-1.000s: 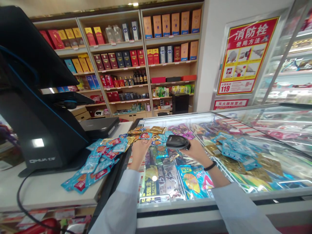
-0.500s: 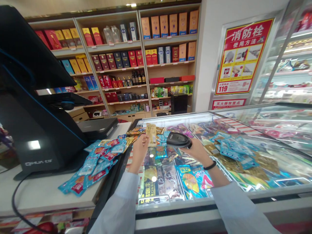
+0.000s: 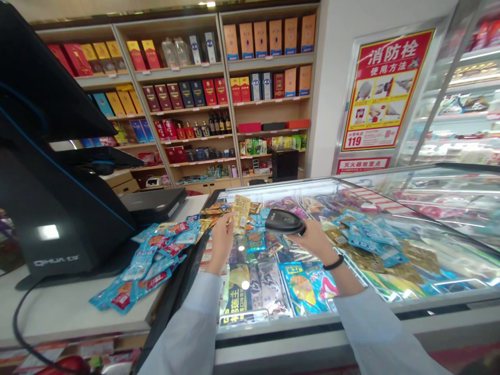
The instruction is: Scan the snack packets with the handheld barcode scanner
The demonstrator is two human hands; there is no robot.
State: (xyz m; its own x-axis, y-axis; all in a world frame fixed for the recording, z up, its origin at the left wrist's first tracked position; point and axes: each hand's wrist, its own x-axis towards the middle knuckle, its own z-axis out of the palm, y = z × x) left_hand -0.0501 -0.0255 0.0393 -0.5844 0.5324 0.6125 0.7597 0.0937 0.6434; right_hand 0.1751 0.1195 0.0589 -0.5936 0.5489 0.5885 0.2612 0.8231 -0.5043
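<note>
Between the fingers of my left hand (image 3: 222, 237) is a gold snack packet (image 3: 241, 213), held upright with a pale label patch on its lower part. My right hand (image 3: 312, 238) is closed round a black barcode scanner (image 3: 285, 222), its head pointing left toward the packet. A small space separates scanner and packet. Both hands are above the glass top of a chest freezer (image 3: 273, 333). Blue and gold packets (image 3: 375, 239) lie piled on the glass to the right of my right hand. More blue packets (image 3: 156, 255) are heaped left of my left hand.
A black point-of-sale terminal (image 3: 70, 208) stands on the white counter (image 3: 50, 312) at left, its cable (image 3: 19, 333) hanging down in front. Behind the freezer, shelves (image 3: 203, 112) hold boxes and bottles. Wrapped frozen goods (image 3: 269, 286) show through the glass.
The gold packet has tilted slightly in my left hand. The whole view has shifted a little; the scanner stays in my right hand, facing the packet.
</note>
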